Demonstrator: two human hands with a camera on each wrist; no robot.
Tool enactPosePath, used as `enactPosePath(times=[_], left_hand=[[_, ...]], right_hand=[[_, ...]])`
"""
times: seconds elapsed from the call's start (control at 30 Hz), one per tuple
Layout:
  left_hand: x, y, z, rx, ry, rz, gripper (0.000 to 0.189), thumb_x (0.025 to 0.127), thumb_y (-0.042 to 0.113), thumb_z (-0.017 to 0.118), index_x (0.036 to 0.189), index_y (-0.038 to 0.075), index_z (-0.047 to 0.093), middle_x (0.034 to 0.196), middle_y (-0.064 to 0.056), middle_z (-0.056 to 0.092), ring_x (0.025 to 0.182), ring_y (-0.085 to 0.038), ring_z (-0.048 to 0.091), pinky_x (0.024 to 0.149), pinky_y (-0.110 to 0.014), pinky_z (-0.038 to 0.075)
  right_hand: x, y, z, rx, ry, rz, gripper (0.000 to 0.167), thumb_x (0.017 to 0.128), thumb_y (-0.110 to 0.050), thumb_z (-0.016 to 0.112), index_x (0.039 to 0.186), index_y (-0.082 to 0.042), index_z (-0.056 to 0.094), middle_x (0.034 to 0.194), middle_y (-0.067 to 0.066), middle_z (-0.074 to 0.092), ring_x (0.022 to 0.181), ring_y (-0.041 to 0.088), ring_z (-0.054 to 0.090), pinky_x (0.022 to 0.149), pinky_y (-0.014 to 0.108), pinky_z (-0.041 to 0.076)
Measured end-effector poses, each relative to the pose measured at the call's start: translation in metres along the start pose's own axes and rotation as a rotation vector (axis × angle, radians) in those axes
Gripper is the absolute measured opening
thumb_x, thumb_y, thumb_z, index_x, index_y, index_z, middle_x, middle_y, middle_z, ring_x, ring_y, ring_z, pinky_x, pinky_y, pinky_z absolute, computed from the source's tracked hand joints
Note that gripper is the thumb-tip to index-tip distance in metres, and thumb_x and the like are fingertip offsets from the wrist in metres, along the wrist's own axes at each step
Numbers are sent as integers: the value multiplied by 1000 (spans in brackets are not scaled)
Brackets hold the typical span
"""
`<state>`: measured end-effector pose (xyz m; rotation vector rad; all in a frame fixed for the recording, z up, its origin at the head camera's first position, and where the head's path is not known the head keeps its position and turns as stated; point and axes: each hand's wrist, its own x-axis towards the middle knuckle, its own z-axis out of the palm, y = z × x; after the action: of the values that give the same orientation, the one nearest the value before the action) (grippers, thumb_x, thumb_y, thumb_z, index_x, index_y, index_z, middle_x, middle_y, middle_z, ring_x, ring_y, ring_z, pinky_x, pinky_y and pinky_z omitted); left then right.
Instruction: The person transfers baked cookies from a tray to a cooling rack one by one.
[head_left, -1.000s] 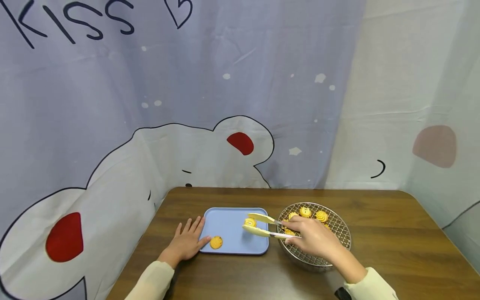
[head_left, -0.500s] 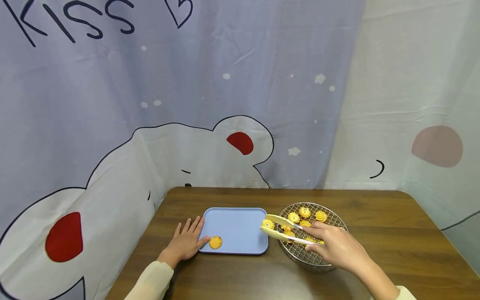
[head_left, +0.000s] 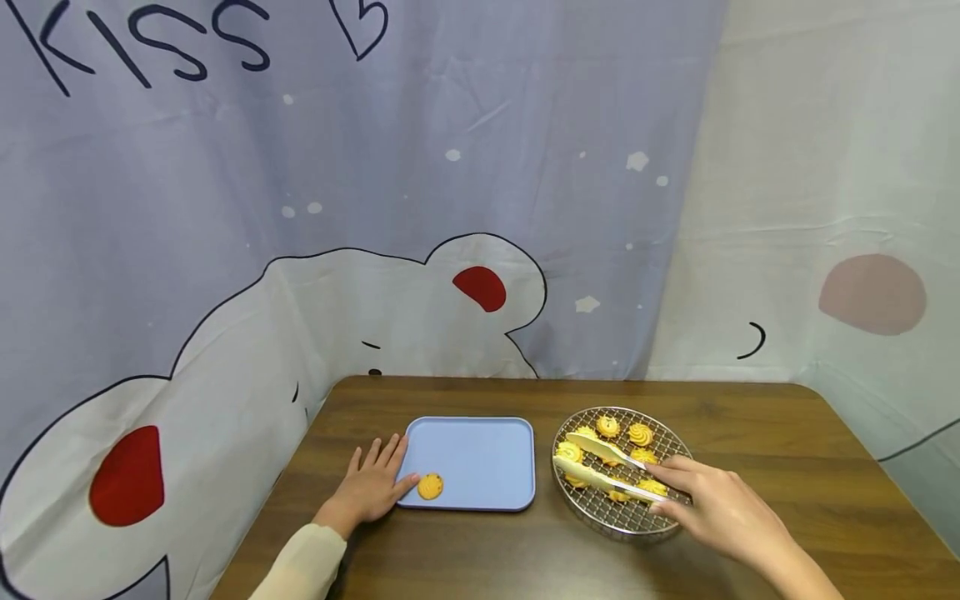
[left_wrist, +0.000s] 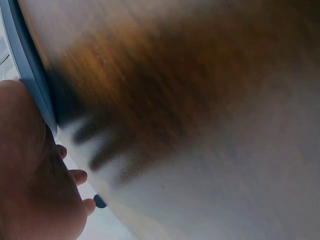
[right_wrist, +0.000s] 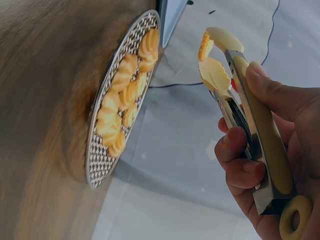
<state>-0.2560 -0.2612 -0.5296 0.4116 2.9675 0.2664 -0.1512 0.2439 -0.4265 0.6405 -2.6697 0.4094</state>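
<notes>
My left hand [head_left: 367, 490] lies flat, fingers spread, against the left edge of a pale blue tray [head_left: 483, 460]. Its thumb reaches over the rim near a round flat cookie [head_left: 431, 487] in the tray's lower left. With curled fingers my right hand [head_left: 723, 504] grips cream-tipped metal tongs [right_wrist: 267, 145]. Between the tong tips sits a yellow piped cookie [right_wrist: 205, 47], above the left part of a round wire rack [head_left: 637, 523]. Several swirl cookies [head_left: 641, 434] lie on that rack, some partly hidden under the tongs.
The brown wooden table [head_left: 457, 550] extends in front of the tray and rack. A printed curtain [head_left: 420, 167] hangs right behind the table's far edge. On the right a dark cable [head_left: 918, 440] runs along the curtain.
My right hand has moved right, carrying the tongs and the piped cookie from above the tray to over the wire rack. The left hand and the flat cookie have stayed in place.
</notes>
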Motion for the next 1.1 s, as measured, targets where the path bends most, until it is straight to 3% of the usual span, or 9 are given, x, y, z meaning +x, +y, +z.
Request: enactPosePath(times=[0.13, 0.47, 0.67, 1.1], left_hand=[[1, -2, 3, 4, -2, -3, 76, 106, 57, 38, 162, 9, 23, 167, -15, 22, 152, -46, 16, 118, -68, 6], [0, -1, 2, 6, 11, 3, 75, 106, 56, 39, 162, 9, 24, 167, -16, 23, 152, -47, 16, 118, -68, 7], [0, 0, 1, 9, 7, 2, 75, 106, 55, 39, 162, 8, 24, 167, -16, 22, 152, -46, 16, 118, -68, 7], [1, 0, 0, 0, 10, 9, 75, 106, 54, 40, 162, 7, 24, 166, -17, 23, 152, -47, 16, 118, -69, 7]], right_hand=[[-9, 6, -4, -1, 22, 14, 48, 75, -30, 89, 119, -17, 77, 110, -8, 72, 76, 0, 62, 61, 28, 52], [-30, 27, -10, -14, 97, -1, 50, 69, -27, 93, 115, -14, 78, 104, -11, 70, 73, -8, 52, 59, 26, 50], [-39, 32, -16, -45, 113, 23, 51, 68, -27, 93, 115, -16, 78, 103, -15, 69, 76, -4, 60, 61, 30, 52], [-58, 50, -27, -82, 58, 129, 50, 72, -33, 91, 118, -19, 77, 105, -15, 69, 78, -4, 62, 63, 32, 52]])
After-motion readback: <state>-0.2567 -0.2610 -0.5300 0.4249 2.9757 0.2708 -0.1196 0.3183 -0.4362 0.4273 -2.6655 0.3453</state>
